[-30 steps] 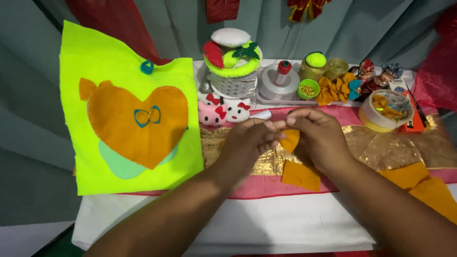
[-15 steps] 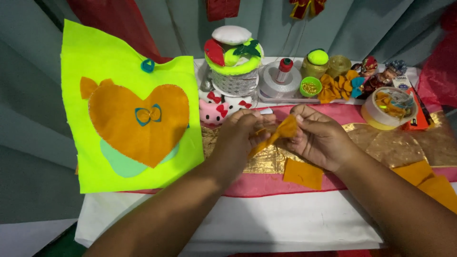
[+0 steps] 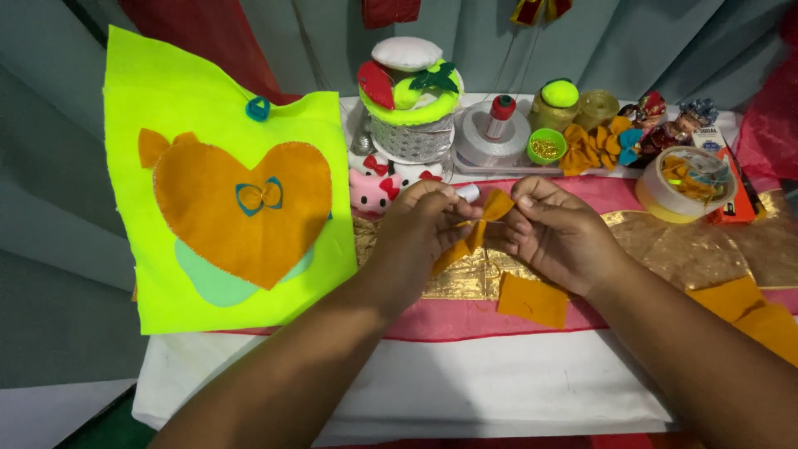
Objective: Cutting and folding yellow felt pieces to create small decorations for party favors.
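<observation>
1. Much of my orange felt piece [image 3: 475, 231] is hidden behind my own fingertips; only its upper flap and a lower strip show, near the middle of the frame. Whether a thread or needle runs through it I cannot tell.
2. My right forearm is cut off at the lower right edge, my left at the bottom edge.
3. My left hand [image 3: 417, 233] pinches the felt from the left, thumb and fingers closed on it. My right hand [image 3: 559, 233] pinches it from the right, fingertips clenched on the upper flap. The piece sits between the two hands, raised off the table.
4. Just below my right hand lies a flat orange felt square [image 3: 532, 299] on the gold fabric [image 3: 715, 245].
5. The table [image 3: 465, 382] wears a white cloth with a pink band.
6. At the left of the frame hangs a neon yellow cloth [image 3: 166, 108] with an orange heart [image 3: 241, 208].
7. Along the back stand a decorated basket [image 3: 411, 133], a thread spool [image 3: 501, 112] and a tape roll [image 3: 686, 183], before grey curtains [image 3: 50, 166].
</observation>
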